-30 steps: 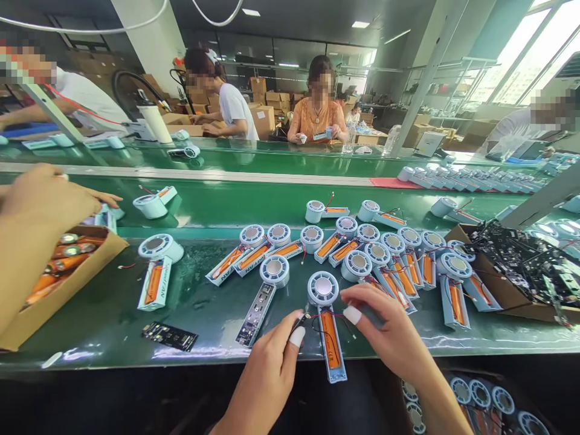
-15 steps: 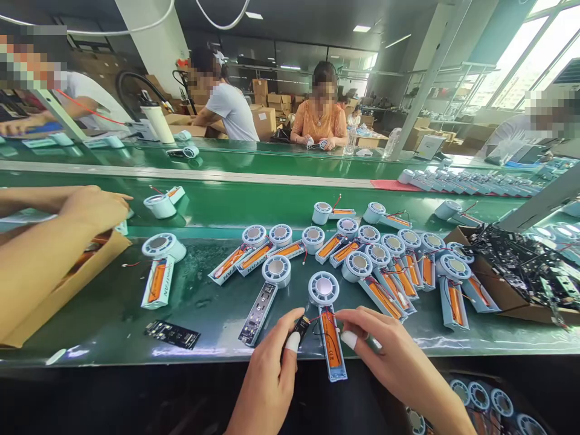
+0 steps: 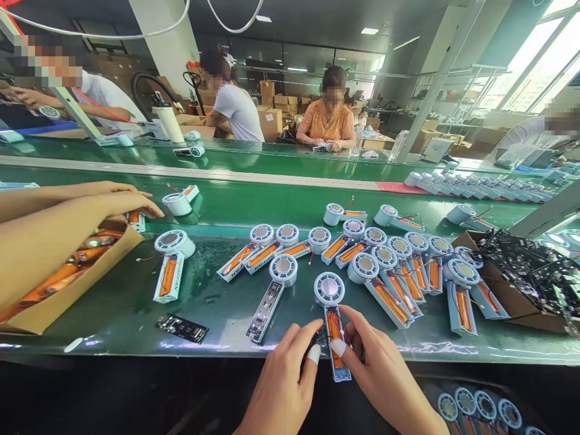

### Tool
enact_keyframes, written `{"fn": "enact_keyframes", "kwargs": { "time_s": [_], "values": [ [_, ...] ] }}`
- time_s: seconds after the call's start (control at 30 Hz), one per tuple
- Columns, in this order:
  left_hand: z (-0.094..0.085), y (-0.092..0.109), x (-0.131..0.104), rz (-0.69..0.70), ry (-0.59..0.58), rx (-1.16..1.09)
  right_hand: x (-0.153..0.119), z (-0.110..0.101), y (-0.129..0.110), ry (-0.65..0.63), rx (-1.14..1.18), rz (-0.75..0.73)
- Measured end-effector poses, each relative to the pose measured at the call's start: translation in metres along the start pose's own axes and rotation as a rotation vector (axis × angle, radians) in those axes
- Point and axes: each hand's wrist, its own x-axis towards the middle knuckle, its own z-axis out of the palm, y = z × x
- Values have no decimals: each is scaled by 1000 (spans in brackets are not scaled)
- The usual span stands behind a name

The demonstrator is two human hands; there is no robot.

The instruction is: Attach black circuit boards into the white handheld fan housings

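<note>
1. Background: workers sit beyond a green-topped bench (image 3: 109,320); among them is a person in an orange top (image 3: 325,124).
2. Central fan unit (image 3: 329,290): lies face up between the two hands, its open handle directed toward the wearer and projecting past the front edge.
3. Left hand (image 3: 283,380): grip closed on a dark part (image 3: 312,346), mostly hidden, just left of the handle.
4. Right hand (image 3: 385,365): grip narrow, thumb over the orange battery (image 3: 334,326) inside the handle; whether it pinches a wire cannot be told.
5. Surroundings: a loose circuit board (image 3: 182,328) and a board-fitted fan unit (image 3: 265,311) lie to the left; grouped fan units (image 3: 400,246) lie behind and to the right, near a carton of boards (image 3: 510,293).
</note>
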Motion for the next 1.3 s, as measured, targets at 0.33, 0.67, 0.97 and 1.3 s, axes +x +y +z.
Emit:
{"fn": "enact_keyframes", "kwargs": {
  "time_s": [0.33, 0.67, 0.97, 1.3],
  "values": [
    [0, -7, -6, 95, -31, 83, -4, -7, 0, 151, 141, -78],
    [-1, -5, -3, -167, 155, -293, 23, -25, -9, 394, 55, -371],
    [-15, 14, 1, -334, 116, -536, 36, -14, -33, 30, 357, -159],
    [-10, 10, 1, -278, 143, -408, 25, -13, -30, 84, 107, -292]
  ]
}}
